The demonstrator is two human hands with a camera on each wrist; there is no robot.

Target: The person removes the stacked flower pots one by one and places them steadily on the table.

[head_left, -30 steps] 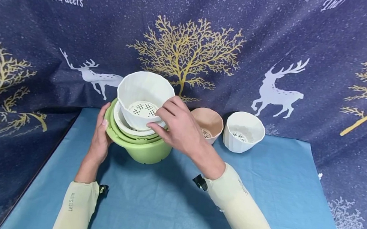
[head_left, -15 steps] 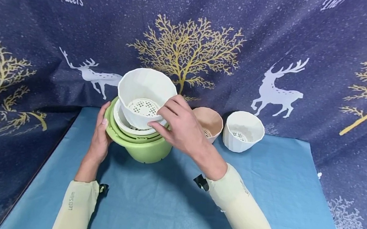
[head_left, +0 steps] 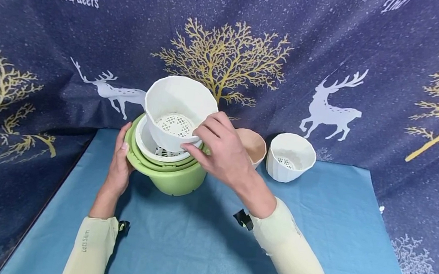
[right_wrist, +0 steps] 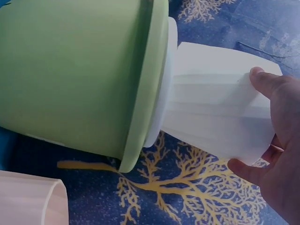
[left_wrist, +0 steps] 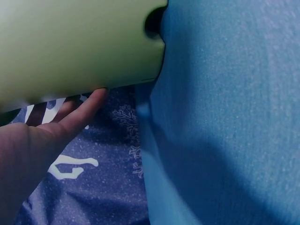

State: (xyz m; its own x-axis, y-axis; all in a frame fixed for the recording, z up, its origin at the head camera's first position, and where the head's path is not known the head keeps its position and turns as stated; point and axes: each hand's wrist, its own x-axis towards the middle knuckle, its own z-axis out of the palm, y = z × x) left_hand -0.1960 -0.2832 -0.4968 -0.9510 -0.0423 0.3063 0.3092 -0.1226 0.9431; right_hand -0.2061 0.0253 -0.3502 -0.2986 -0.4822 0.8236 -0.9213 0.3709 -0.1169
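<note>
My right hand pinches the rim of a white faceted flower pot, with holes in its base. That pot is tilted, its lower end still within the mouth of a nested stack. The stack has a green flower pot outermost, another green rim inside it, and a round white pot innermost. At the stack's left side, my left hand holds the outer green pot, thumb at its rim. The right wrist view shows thumb and fingers on the white faceted pot, just outside the green pot.
A pinkish-brown faceted pot stands right of the stack, partly behind my right hand. Farther right is another white faceted pot. Blue cloth covers the table, and a dark printed curtain hangs behind it.
My right hand has raised the white faceted pot slightly up and to the right, so more of the round white pot's inside shows. The left hand and green pot stay put.
</note>
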